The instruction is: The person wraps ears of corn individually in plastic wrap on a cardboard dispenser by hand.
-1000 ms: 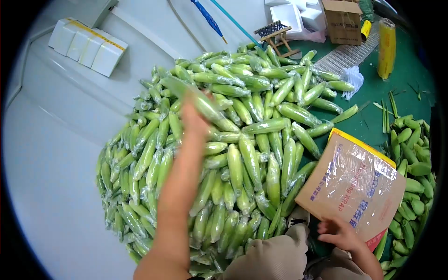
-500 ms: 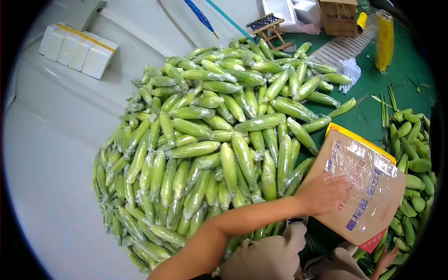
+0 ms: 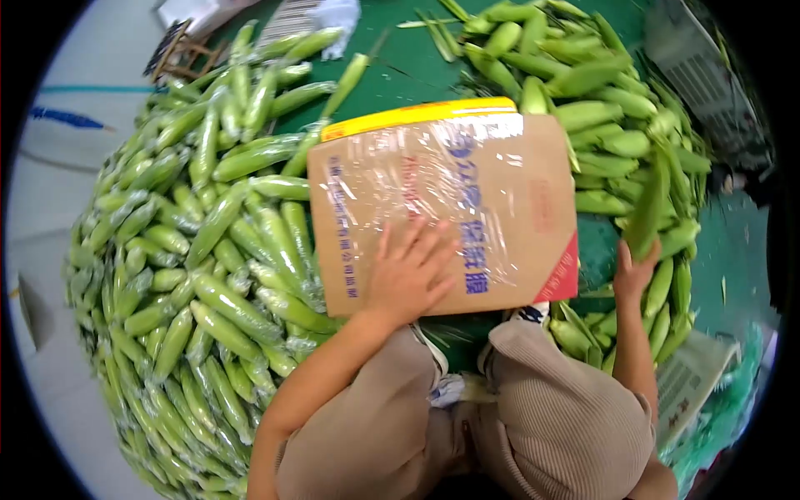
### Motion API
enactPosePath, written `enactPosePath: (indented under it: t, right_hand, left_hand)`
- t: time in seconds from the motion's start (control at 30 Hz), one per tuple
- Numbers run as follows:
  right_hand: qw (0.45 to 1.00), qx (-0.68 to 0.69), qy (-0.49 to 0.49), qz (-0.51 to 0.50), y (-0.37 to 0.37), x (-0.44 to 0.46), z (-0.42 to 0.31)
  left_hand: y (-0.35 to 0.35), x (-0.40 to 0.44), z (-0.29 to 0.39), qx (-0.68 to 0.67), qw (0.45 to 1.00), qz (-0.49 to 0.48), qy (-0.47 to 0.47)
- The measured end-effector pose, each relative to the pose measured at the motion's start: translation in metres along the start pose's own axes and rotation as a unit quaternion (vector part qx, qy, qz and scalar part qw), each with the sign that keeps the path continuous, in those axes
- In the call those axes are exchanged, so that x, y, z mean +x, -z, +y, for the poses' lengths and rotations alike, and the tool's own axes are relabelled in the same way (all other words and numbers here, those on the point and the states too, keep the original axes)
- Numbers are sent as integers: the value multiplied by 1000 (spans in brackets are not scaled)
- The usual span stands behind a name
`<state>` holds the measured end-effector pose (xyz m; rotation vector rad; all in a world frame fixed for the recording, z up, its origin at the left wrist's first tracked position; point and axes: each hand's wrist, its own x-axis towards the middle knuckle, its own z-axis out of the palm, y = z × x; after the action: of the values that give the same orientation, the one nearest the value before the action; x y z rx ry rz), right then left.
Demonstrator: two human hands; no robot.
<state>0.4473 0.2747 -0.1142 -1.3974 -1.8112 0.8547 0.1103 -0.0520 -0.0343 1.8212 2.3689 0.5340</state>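
My left hand rests on the brown cardboard box, its fingers spread and nothing held. Clear film covers much of the box top, and a yellow strip runs along its far edge. To the right, my right hand is closed round the lower end of an unwrapped green corn cob, which points up and away over the loose pile. Film-wrapped cobs are heaped left of the box. Unwrapped cobs lie behind and to the right of it.
A grey crate stands at the back right, and a pale crate at the lower right beside green plastic. At the back left are a small wooden stool and a crumpled white cloth. My knees flank the box's near side.
The view has swung right. My left hand let go of a wrapped cob on the left heap and came onto the box. My right hand moved to the unwrapped pile and took hold of a cob.
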Motion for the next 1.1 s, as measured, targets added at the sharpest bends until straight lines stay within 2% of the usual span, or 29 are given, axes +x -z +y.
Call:
enactPosePath:
  t: [0.03, 0.07, 0.1, 0.13, 0.17, 0.2, 0.27, 0.33, 0.37, 0.4, 0.47, 0.53, 0.63, 0.73, 0.77, 0.8, 0.83, 0.9, 0.93, 0.97, 1.0, 1.1]
  right_hand:
    - [996, -9, 59, -66, -19, 6, -75]
    - [973, -50, 146, -174, -34, 13, -144]
    - [947, -48, 196, -248, -55, 14, -199]
    - [902, -40, 269, -334, -76, 15, -230]
    - [843, -33, 381, -377, -104, 18, -242]
    - [806, -79, 420, -409, -128, 11, -254]
    - [767, -51, 430, -473, -157, 1, -251]
    - [737, 10, 426, -525, -180, -3, -240]
    - [755, 37, 439, -485, -169, 1, -229]
    - [778, 57, 351, -518, -146, 10, -230]
    - [827, 59, 332, -450, -102, 23, -193]
    - [729, -82, 448, -512, -78, 20, -173]
    - [715, -181, 458, -497, -82, -15, -187]
    - [731, -66, 524, -432, -92, -17, -155]
    - [809, 84, 457, -360, -85, -23, -140]
    - [882, 228, 291, -292, -82, -34, -146]
    - [897, 290, 254, -217, -85, -30, -153]
    - [908, 216, 263, -245, -74, -19, -180]
    - [884, 84, 317, -332, -68, -7, -183]
    - [807, 3, 370, -459, -68, -5, -199]
    - [736, -128, 453, -487, -69, -10, -208]
    - [733, -142, 507, -432, -89, -35, -176]
  left_hand:
    - [-5, -6, -6, -29, 1000, 2, -4]
    - [-6, -8, -11, -55, 998, 6, -8]
    - [-2, -6, -15, -56, 994, 91, -8]
    - [2, -4, -18, -57, 982, 178, -5]
    - [4, 0, -22, -60, 963, 264, -2]
    - [25, 21, -18, -2, 956, 293, 10]
    - [51, 58, -26, 63, 970, 233, 21]
    - [55, 73, -44, 74, 995, 64, 13]
    - [53, 70, -47, 54, 997, 45, 31]
    - [49, 68, -51, 33, 998, 25, 46]
    - [46, 68, -55, 18, 998, 6, 57]
    - [42, 63, -51, 29, 997, 9, 68]
    - [40, 68, -50, 21, 997, 10, 70]
    - [40, 66, -52, 51, 998, 30, 36]
    - [41, 67, -53, 56, 998, 29, 26]
    - [41, 68, -53, 61, 997, 30, 20]
    - [41, 64, -54, 64, 997, 32, 25]
    - [38, 58, -55, 54, 997, 50, 24]
    - [38, 62, -54, 49, 997, 63, 15]
    - [41, 64, -52, 43, 997, 53, 25]
    - [42, 65, -52, 37, 998, 40, 36]
    - [41, 62, -52, 18, 998, 5, 56]
